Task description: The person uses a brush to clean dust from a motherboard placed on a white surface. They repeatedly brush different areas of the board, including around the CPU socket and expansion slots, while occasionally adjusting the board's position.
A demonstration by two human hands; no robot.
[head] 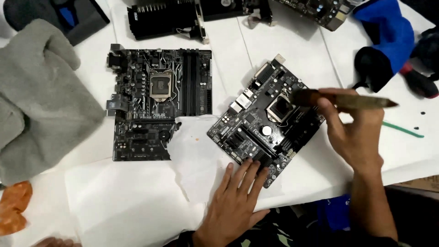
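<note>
A small black motherboard lies tilted on the white table, its square processor socket facing up. My left hand rests flat at its near corner, fingertips on the board's edge. My right hand grips a brown-handled brush; the dark bristles touch the board just right of the socket. A second, larger black motherboard lies flat to the left, untouched. A white tissue lies between the two boards, partly under the tilted one.
A grey cloth covers the left side. Black graphics cards and another board lie at the far edge. A blue and black cloth sits at the far right, an orange rag at the near left.
</note>
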